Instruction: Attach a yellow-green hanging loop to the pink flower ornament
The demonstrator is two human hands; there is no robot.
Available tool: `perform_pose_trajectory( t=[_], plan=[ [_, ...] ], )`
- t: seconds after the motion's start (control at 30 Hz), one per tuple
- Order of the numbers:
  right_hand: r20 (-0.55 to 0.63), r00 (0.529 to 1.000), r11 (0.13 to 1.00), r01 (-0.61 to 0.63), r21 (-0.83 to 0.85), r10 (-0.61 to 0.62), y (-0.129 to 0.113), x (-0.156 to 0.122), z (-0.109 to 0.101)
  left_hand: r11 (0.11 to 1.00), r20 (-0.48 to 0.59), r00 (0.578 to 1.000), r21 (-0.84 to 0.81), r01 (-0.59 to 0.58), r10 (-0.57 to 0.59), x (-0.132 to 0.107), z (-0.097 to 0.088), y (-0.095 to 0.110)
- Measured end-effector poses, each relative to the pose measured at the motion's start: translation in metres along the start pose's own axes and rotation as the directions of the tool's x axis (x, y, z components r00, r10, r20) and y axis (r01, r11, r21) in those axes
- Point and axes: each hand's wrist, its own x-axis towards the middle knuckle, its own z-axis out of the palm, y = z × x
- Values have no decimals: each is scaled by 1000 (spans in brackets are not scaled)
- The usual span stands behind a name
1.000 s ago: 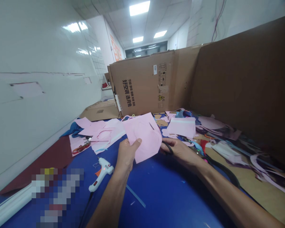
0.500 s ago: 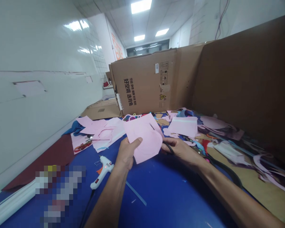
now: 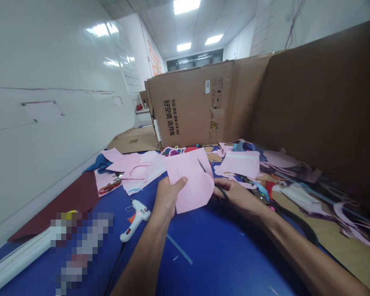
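My left hand pinches a pink paper sheet at its lower left edge, thumb on top, holding it above the blue table surface. My right hand is closed round the black handles of scissors, whose thin blade pokes up through the sheet's right side. A curved cut runs along the sheet's right edge.
A white glue gun lies left of my left wrist, its cord trailing toward me. Pink paper scraps and coloured cutouts litter the far table. Large cardboard boxes wall the back and right. A white wall stands at left.
The scissors have advanced along the curved cut and the sheet has turned slightly; both hands stay in about the same place.
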Motion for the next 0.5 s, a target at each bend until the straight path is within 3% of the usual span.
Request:
perform_pose_trajectory(
  t=[0.5],
  plan=[
    [-21,1000,1000,16,9,-16,2,0,-2,1000,6,1000,14,19,-19,-1,0,-1]
  ],
)
